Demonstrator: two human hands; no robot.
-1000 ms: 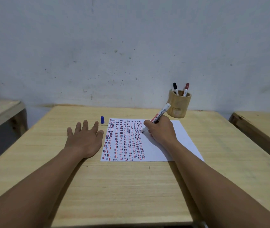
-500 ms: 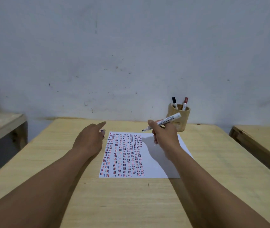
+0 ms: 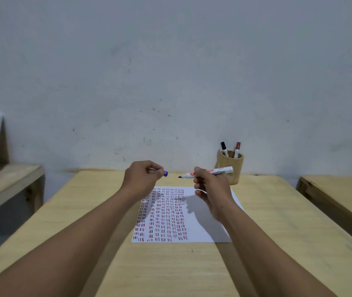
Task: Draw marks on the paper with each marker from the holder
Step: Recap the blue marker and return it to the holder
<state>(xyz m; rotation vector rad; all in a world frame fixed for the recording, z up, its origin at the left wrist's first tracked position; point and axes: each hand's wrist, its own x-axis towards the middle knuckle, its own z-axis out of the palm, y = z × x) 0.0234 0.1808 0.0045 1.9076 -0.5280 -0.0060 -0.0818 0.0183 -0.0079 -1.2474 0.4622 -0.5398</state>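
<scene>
Right hand (image 3: 210, 189) grips the marker (image 3: 207, 172) level, tip facing the cap (image 3: 165, 173) pinched in left hand (image 3: 141, 179) fingers. Apparently aligned for recapping above the paper (image 3: 205, 221).

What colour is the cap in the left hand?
Blue; the cap shows best in the head view, pinched by the left hand.

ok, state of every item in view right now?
Marker: uncapped, held level in right hand, tip toward cap.
Cap: off, pinched in left hand.
Holder: upright, two capped markers inside.
Paper: flat on table, left part filled with marks.
</scene>
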